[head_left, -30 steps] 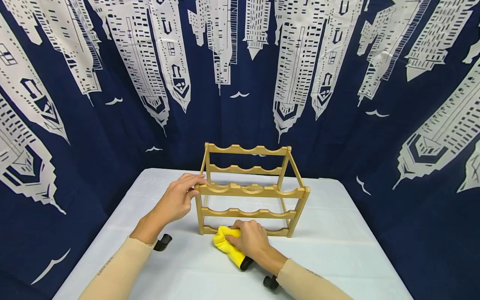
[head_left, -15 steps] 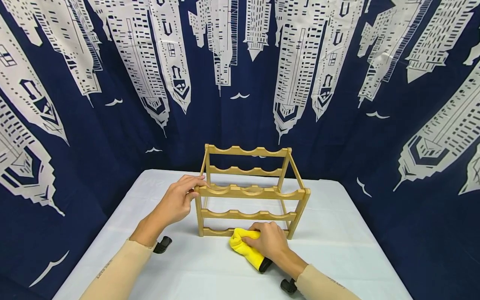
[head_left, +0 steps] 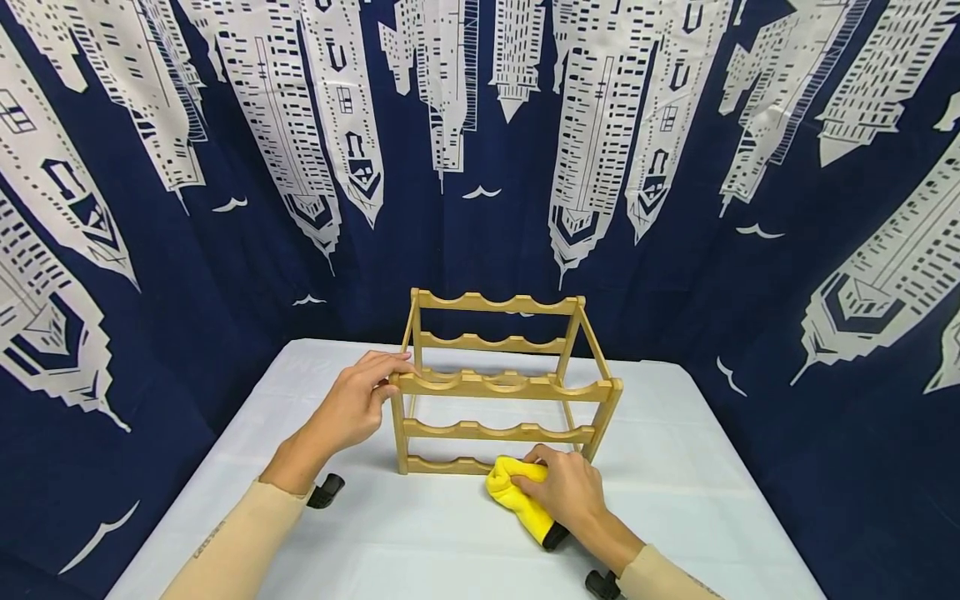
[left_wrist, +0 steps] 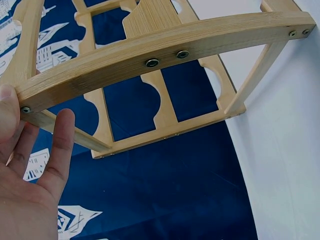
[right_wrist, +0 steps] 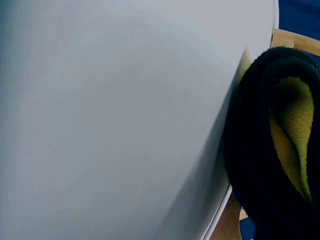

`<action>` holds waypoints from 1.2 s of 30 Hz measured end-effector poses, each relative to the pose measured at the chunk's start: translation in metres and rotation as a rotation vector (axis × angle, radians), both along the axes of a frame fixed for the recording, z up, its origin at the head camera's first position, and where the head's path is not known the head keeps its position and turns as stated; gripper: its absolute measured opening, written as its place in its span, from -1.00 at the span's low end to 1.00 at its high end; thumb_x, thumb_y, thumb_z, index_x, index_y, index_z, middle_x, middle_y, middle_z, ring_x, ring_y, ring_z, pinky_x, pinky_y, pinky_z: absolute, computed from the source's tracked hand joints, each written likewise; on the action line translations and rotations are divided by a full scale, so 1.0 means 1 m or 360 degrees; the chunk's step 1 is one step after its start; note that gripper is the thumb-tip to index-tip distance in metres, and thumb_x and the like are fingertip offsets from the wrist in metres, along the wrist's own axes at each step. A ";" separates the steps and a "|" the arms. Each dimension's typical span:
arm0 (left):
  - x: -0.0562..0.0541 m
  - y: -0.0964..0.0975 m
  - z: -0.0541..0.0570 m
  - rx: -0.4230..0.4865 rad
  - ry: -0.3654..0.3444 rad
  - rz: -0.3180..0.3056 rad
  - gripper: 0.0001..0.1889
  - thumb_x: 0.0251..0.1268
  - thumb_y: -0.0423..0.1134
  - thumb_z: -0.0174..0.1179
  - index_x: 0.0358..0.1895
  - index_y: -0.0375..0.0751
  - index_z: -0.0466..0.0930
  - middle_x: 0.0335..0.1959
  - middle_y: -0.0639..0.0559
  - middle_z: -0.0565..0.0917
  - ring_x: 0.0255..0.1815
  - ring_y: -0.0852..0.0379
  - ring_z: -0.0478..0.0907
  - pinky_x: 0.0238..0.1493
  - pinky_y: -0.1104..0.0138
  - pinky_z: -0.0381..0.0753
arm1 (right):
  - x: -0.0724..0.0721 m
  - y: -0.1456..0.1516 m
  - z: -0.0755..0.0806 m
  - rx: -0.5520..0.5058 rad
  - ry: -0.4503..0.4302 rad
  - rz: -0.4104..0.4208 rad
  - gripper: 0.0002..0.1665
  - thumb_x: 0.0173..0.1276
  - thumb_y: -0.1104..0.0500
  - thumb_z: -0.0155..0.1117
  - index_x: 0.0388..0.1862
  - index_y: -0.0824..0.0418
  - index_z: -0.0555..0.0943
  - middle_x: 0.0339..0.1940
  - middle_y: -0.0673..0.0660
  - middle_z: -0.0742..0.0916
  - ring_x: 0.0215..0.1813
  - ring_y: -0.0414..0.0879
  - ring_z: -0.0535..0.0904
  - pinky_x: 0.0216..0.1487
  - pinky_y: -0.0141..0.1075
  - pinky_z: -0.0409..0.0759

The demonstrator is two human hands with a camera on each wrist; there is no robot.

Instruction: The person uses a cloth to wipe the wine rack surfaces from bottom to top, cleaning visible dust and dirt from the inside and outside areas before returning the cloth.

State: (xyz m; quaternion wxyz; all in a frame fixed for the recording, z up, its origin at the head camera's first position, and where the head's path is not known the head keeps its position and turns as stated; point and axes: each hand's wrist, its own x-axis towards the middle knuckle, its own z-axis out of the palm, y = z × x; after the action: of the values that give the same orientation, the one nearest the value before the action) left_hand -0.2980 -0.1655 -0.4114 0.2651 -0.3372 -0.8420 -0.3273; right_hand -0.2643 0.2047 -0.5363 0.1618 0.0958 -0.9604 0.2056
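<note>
A light wooden wine rack (head_left: 510, 386) with scalloped rails stands upright on the table. My left hand (head_left: 360, 400) holds its upper front left corner; in the left wrist view the thumb lies on the wood and other fingers extend below the side rail (left_wrist: 115, 70). Low at the front right, my right hand (head_left: 573, 493) grips a bunched yellow cloth (head_left: 525, 504) with a dark edge against the bottom front rail (head_left: 446, 467). The right wrist view shows the cloth's dark folded edge (right_wrist: 245, 150) up close, with the right hand out of sight.
White cloth covers the table (head_left: 360, 542). Behind it and at both sides hangs a navy curtain (head_left: 480, 242) printed with white buildings. A black wrist-worn device (head_left: 326, 491) sits by each forearm.
My right hand has slid rightward along the bottom front rail with the yellow cloth, from near its middle to its right end. The left hand and the rack stay in place.
</note>
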 end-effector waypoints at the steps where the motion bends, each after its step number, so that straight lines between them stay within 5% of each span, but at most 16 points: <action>1: 0.000 0.000 0.000 0.0001 -0.0003 -0.0001 -0.69 0.49 -0.54 0.39 0.17 -0.20 0.83 0.36 -0.21 0.87 0.47 -0.26 0.77 0.26 -0.12 0.90 | 0.001 0.002 0.000 -0.0002 0.0009 0.0004 -0.64 0.19 -0.15 0.93 -0.15 -0.13 0.91 -0.62 -0.14 0.73 -0.54 -0.26 0.44 -0.57 -0.33 0.31; 6: -0.001 0.000 -0.001 0.0000 -0.0024 0.0017 -0.67 0.49 -0.57 0.38 0.19 -0.20 0.84 0.39 -0.21 0.86 0.48 -0.25 0.77 0.27 -0.13 0.90 | 0.004 0.014 0.001 -0.0072 0.0016 0.0075 -0.66 0.24 -0.07 0.92 -0.12 -0.17 0.88 -0.22 -0.13 0.97 -0.25 -0.18 0.83 -0.32 -0.25 0.72; 11: 0.002 0.001 -0.003 -0.0014 -0.0014 0.0026 -0.67 0.50 -0.56 0.37 0.20 -0.20 0.84 0.40 -0.21 0.85 0.48 -0.25 0.77 0.25 -0.14 0.90 | 0.011 0.027 -0.003 -0.0110 0.0021 0.0167 -0.61 0.34 0.05 0.85 0.00 -0.23 0.79 -0.09 -0.10 0.98 -0.15 -0.16 0.87 -0.20 -0.24 0.77; 19: 0.001 0.002 -0.002 -0.0012 0.0056 0.0026 -0.72 0.51 -0.51 0.36 0.16 -0.21 0.83 0.36 -0.23 0.87 0.43 -0.26 0.79 0.18 -0.11 0.91 | 0.008 0.043 -0.009 -0.0009 0.0490 0.0573 -0.48 0.19 0.34 0.90 0.01 -0.07 0.84 -0.02 -0.05 0.97 -0.07 -0.17 0.94 -0.07 -0.25 0.95; 23: 0.001 0.002 -0.002 -0.0008 0.0055 0.0033 -0.73 0.53 -0.50 0.35 0.17 -0.21 0.83 0.35 -0.23 0.87 0.43 -0.26 0.79 0.17 -0.11 0.91 | 0.004 0.047 -0.007 0.0047 0.0535 0.0694 -0.51 0.15 0.39 0.89 -0.03 0.00 0.90 -0.01 -0.01 0.97 -0.02 -0.11 0.96 -0.01 -0.22 0.97; 30: 0.000 0.002 -0.003 0.0001 0.0051 0.0035 -0.72 0.54 -0.52 0.34 0.17 -0.23 0.83 0.35 -0.20 0.87 0.44 -0.26 0.79 0.16 -0.10 0.91 | 0.003 0.050 0.000 0.0056 0.0330 0.0614 -0.60 0.24 0.36 0.85 0.00 0.03 0.96 -0.11 -0.03 0.97 -0.09 -0.13 0.92 -0.04 -0.23 0.96; 36: 0.000 0.001 -0.003 -0.0001 0.0037 0.0034 -0.69 0.54 -0.57 0.34 0.19 -0.22 0.83 0.37 -0.21 0.86 0.44 -0.25 0.79 0.14 -0.06 0.91 | 0.010 0.058 0.003 0.0163 0.0329 0.0430 -0.66 0.21 0.33 0.88 -0.07 0.07 0.98 -0.22 0.00 0.93 -0.25 -0.18 0.85 -0.20 -0.31 0.88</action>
State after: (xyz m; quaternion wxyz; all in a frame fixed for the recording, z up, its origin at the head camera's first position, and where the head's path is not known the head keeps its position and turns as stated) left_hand -0.2976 -0.1641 -0.4148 0.2783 -0.3321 -0.8424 -0.3202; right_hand -0.2543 0.2626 -0.5337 0.2255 0.2528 -0.9263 0.1652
